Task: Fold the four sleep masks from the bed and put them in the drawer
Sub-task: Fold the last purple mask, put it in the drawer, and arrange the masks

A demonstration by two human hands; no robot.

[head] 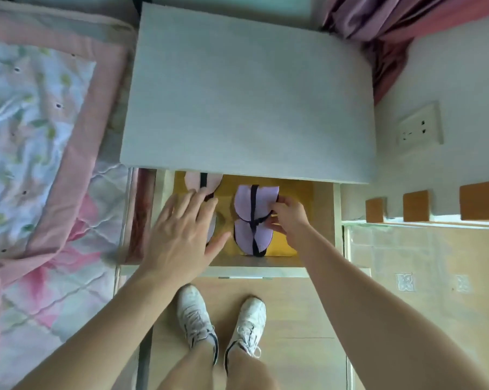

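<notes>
The nightstand drawer (320, 220) is pulled out, its yellow bottom showing. A lilac sleep mask (244, 204) with a black strap lies in the middle, and a second lilac mask (247, 237) lies just in front of it. My right hand (287, 218) pinches the right edge of these two masks where the straps cross. A pink mask (192, 180) sits at the drawer's back left, partly under the tabletop. My left hand (183, 235) hovers flat, fingers spread, over the drawer's left part and hides most of another mask (213, 229) beneath it.
The grey nightstand top (249, 94) overhangs the back of the drawer. The bed (40, 164) with a pink floral quilt lies to the left. A wall socket (419, 128) and pink curtains (378, 18) are on the right. My white shoes (195, 319) stand below the drawer front.
</notes>
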